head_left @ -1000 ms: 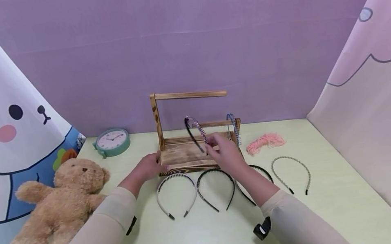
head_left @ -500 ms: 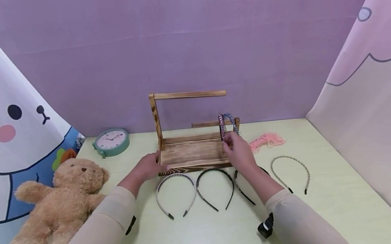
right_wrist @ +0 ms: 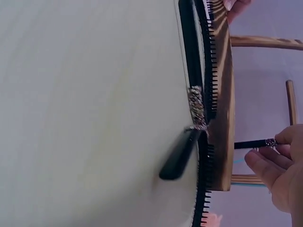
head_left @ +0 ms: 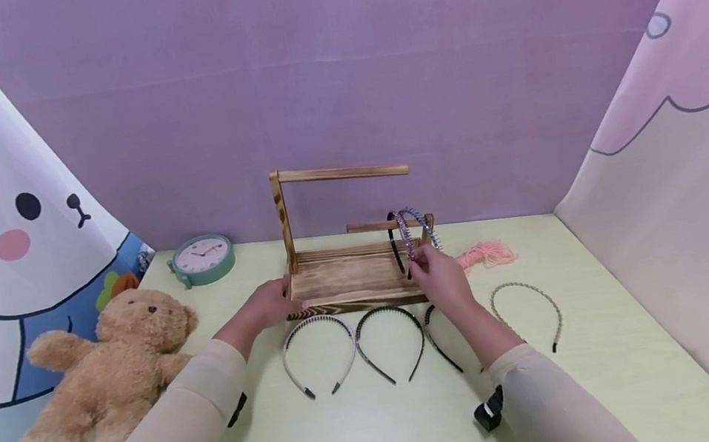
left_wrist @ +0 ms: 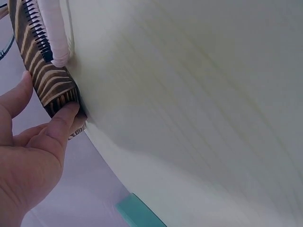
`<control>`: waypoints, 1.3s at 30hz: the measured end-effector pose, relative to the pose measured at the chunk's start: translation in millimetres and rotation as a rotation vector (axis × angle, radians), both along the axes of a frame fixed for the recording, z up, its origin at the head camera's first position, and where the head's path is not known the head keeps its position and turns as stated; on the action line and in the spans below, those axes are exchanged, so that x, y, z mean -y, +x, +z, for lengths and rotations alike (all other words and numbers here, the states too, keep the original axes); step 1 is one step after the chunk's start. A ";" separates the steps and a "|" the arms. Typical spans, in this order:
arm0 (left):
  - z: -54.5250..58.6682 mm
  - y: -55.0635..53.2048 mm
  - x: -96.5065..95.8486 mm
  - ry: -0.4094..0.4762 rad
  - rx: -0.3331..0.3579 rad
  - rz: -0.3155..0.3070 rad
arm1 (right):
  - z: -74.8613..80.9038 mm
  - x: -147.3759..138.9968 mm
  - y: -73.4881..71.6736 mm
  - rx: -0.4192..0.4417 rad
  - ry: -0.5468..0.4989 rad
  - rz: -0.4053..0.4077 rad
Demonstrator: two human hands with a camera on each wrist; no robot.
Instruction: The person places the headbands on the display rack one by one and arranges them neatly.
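My left hand (head_left: 264, 304) grips the near left corner of a wooden rack (head_left: 342, 278), thumb and fingers on either side of its edge. With thumb and fingertips, my right hand (head_left: 441, 280) pinches one end of a purple, sparkly toothed headband (head_left: 404, 233). That headband's arch overlaps the rack's short lower bar (head_left: 367, 227) in the head view, its dark other leg hanging to the left. Just right of it a blue headband (head_left: 430, 233) hangs on the same bar. The right wrist view shows the pinched dark end (right_wrist: 253, 144) beyond the rack's front board.
In front of the rack lie a white headband (head_left: 316, 319), a black one (head_left: 386, 309), another black one (head_left: 433, 334) partly behind my right arm, and a beaded one (head_left: 542, 293). Pink yarn (head_left: 487, 254) lies right; a teal clock (head_left: 201, 260) and teddy bear (head_left: 105, 373) are left.
My right hand has carried the purple headband rightward to the lower bar beside the blue one, turning it on the way. The left hand stays on the rack's corner.
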State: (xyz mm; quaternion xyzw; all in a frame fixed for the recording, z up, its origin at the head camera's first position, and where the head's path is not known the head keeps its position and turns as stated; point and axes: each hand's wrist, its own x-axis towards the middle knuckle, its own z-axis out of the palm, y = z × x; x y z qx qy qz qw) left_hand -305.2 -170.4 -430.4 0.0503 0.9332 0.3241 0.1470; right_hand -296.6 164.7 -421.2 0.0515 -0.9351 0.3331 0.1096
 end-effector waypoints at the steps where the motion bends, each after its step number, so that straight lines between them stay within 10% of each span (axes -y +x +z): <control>1: 0.4 0.3 0.1 0.000 -0.002 -0.002 | 1.8 -1.6 0.9 0.002 0.014 0.004; 17: -0.7 0.9 -1.0 0.012 0.003 -0.005 | 38.4 -66.1 23.0 0.070 0.249 0.049; 28: -1.8 -0.1 -0.5 0.019 0.003 -0.006 | 11.5 -126.6 23.9 0.547 0.417 0.049; 39: -1.2 -0.3 -0.2 0.013 0.002 -0.003 | -3.7 -128.7 15.6 0.678 0.321 0.022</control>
